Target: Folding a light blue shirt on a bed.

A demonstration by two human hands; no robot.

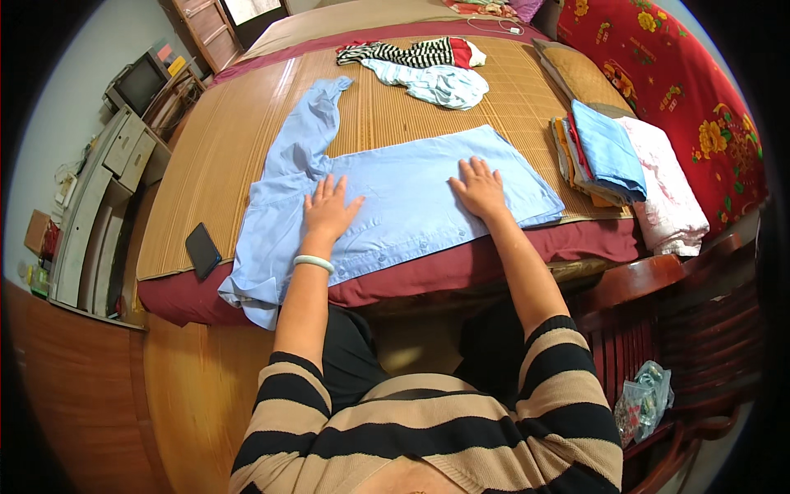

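A light blue button-up shirt (403,193) lies sideways on the bamboo mat, its hem to the right and its collar end to the left. One sleeve stretches away toward the far side; the row of buttons runs along the near edge. My left hand (330,207) rests flat on the shirt near the sleeve, fingers spread, with a pale bangle on that wrist. Flat on the cloth closer to the hem is my right hand (480,188), its fingers apart. Neither hand grips anything.
A dark phone (202,250) lies left of the shirt. Folded clothes (609,152) are stacked at the right, beside a pinkish-white cloth (663,185). Beyond the shirt are a striped garment (411,54) and a pale crumpled one (440,85). A wooden chair (629,282) stands near right.
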